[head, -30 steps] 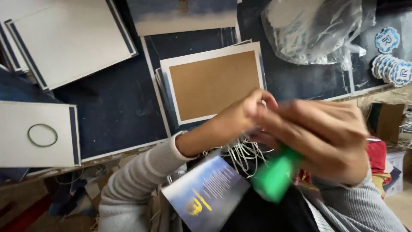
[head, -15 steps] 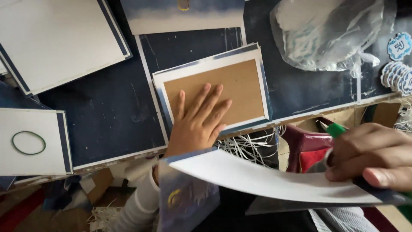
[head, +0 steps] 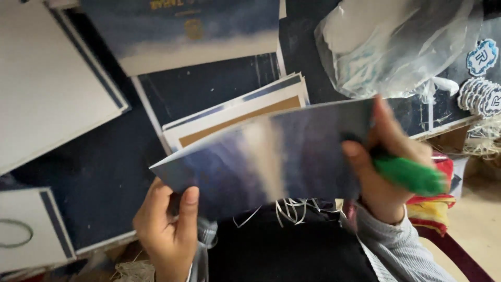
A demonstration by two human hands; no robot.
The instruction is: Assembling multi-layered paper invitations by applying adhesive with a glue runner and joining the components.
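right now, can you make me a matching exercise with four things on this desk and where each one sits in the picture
Things:
1. blue-and-white printed sheet
2. green-handled tool
3. crumpled clear plastic bag
4. thin ring on a white card

Places:
A. top right of the dark table
B. far left edge, low
C. gripped in the right hand
D. held between both hands, left hand at its lower corner

Pairs: 1-D, 2-C, 3-A, 4-B

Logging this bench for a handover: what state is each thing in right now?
Blue sheet: lifted off the table, held at both ends, motion-blurred.
Left hand: gripping the sheet's lower left corner.
Right hand: holding the sheet's right edge plus a green tool.
Brown-faced boards: stacked flat.
Plastic bag: crumpled.
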